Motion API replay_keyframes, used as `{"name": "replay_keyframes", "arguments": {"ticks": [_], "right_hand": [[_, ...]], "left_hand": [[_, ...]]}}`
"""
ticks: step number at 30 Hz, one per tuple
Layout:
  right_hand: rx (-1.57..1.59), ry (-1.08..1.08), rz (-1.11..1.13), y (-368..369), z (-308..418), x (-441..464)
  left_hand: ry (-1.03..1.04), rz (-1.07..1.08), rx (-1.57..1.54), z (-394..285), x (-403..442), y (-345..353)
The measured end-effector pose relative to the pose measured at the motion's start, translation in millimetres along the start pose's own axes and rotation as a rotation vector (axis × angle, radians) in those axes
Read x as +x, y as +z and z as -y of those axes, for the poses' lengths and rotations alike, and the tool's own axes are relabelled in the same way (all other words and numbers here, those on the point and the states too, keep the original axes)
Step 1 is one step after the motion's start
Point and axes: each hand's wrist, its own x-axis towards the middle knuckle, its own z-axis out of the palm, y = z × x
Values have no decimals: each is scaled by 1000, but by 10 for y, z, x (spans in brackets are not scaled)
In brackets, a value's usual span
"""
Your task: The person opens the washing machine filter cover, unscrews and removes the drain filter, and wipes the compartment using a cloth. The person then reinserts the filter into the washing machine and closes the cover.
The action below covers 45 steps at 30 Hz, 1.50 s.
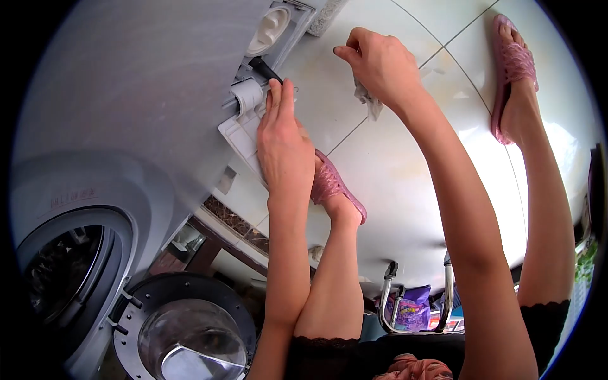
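Note:
My left hand point(278, 142) is at the low opening of the washing machine, its fingers closed around the end of a short black drain hose point(265, 67). Just above the hose sits a round white filter cap point(271, 28) with a raised grip. A white flap point(240, 142) hangs open beside my left wrist, partly hidden by the hand. Over the floor, apart from the machine, my right hand point(383, 66) is closed with a crumpled greyish-white cloth or tissue point(367, 100) hanging below the fingers.
The washing machine point(126, 95) fills the left side, its round door point(133, 345) swung open toward me. White floor tiles point(437, 171) lie between my feet in pink sandals point(328, 180). Near my lap are chrome metal legs point(448, 294) and a purple packet point(415, 309).

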Motion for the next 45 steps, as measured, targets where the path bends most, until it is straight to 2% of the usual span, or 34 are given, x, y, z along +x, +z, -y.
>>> {"name": "replay_keyframes", "arguments": {"ticks": [1,3,5,8,11,14,17,21,26,29,32,35,37,38,39,40,42,43,45], "right_hand": [[-201,-8,-54,37,-24,-35],[-384,-323,-466,241,-36,-60],[-225,-463,-633,324,184,-80],[407,-354,-510,435,540,9],[701,-201,-434,391,750,56],[623,-197,-614,420,845,140],[368,-157,-457,448,864,169],[428,-122,-531,535,931,197],[528,-105,-680,633,1000,247],[570,-115,-688,614,1008,251],[574,-109,-601,556,996,228],[572,-42,-543,537,949,218],[904,114,-175,353,849,158],[1059,188,17,231,792,134],[1206,336,188,157,749,127],[1144,379,315,110,723,135],[1197,404,455,64,710,206],[1222,472,446,28,735,274],[925,319,386,-10,786,318]], "left_hand": [[3,-7,3,3,-2,-1],[13,-17,10,-1,-4,14],[6,-6,17,-5,0,6],[9,-4,-10,-44,4,-14],[28,-13,-40,-52,15,-20],[39,-14,-62,-12,16,0],[47,-21,-64,27,12,59],[121,-126,-91,159,25,250],[221,-128,4,430,19,475],[228,-152,-40,382,31,469],[242,-205,-55,345,48,460],[105,-124,-90,157,21,233],[-32,-78,-143,-39,60,-103],[-293,75,-147,-173,107,-296],[-230,-18,-175,-132,115,-294],[-168,-104,-196,-89,128,-285],[84,-313,-19,-48,169,-251],[205,-418,68,-78,173,-280],[3,-288,-180,-131,205,-376]]}}
